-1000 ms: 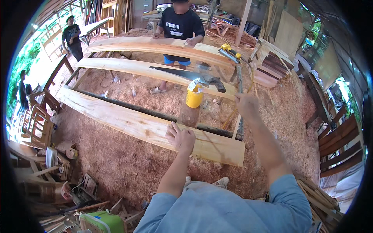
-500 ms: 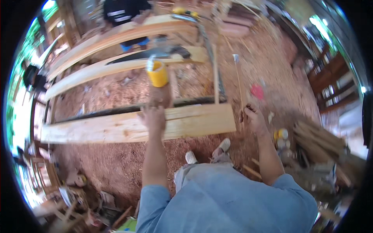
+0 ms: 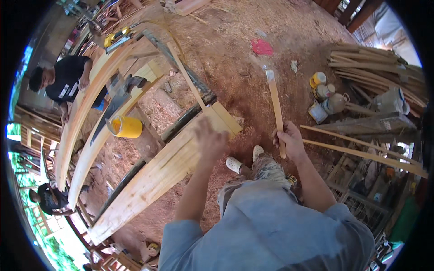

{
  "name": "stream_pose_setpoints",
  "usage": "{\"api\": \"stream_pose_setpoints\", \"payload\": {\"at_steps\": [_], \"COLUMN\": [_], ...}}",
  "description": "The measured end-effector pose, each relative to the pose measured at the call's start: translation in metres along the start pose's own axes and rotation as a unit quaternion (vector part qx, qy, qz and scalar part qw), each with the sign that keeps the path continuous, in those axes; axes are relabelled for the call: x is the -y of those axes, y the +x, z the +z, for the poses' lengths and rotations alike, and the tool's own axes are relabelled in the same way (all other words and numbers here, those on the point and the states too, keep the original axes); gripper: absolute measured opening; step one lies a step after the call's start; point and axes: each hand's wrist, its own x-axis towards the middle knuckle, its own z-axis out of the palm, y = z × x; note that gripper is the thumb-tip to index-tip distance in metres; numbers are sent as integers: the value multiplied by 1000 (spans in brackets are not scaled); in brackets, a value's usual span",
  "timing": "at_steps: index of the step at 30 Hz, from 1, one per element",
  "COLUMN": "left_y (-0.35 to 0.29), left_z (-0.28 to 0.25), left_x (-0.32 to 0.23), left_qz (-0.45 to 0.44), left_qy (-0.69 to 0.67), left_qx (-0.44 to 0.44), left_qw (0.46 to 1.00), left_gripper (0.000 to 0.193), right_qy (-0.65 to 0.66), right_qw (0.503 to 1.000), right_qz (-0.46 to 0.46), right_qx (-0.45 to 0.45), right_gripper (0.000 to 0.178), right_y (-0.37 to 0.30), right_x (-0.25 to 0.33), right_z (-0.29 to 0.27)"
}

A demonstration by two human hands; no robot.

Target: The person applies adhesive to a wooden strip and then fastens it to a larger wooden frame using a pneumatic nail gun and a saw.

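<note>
A pale, broad wooden plank (image 3: pixel 149 192) lies slantwise in front of me. My left hand (image 3: pixel 211 142) is over its right part, fingers spread and blurred, holding nothing; whether it touches the wood I cannot tell. Out to the right, my right hand (image 3: pixel 291 142) grips the near end of a flat wooden stick (image 3: pixel 276 101) that points away from me and has a whitish far tip. A yellow cup-like container (image 3: pixel 127 127) stands beyond the plank. Near it, a handsaw (image 3: pixel 113 107) with a dark handle lies on a curved board (image 3: pixel 97 149).
A person in a black shirt (image 3: pixel 68 83) is at another curved board (image 3: pixel 90 95) at far left, with a yellow power tool (image 3: pixel 116 37) at its end. Jars (image 3: pixel 322 92) and stacked wood strips (image 3: pixel 366 67) are at right. Shavings cover the floor (image 3: pixel 217 45).
My view has swung to the right, so the planks now slant. My left hand is nearer the plank's right end. The right hand still holds the stick.
</note>
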Motion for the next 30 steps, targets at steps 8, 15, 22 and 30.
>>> {"api": "stream_pose_setpoints", "payload": {"at_steps": [8, 15, 22, 30], "left_y": [51, 135, -11, 45], "left_z": [-6, -35, 4, 5], "left_x": [43, 100, -75, -25], "left_qz": [364, 18, 180, 69], "left_qy": [-164, 97, -187, 20], "left_qx": [37, -165, 385, -19], "left_qw": [916, 981, 886, 997], "left_gripper": [20, 33, 73, 53], "right_qy": [25, 16, 42, 74], "right_qw": [1000, 998, 998, 990], "right_qz": [-5, 2, 17, 99], "right_qx": [-5, -65, -46, 67], "right_gripper": [19, 22, 37, 39], "right_y": [5, 9, 1, 13], "right_x": [11, 3, -18, -29], "right_z": [-35, -50, -51, -11]}}
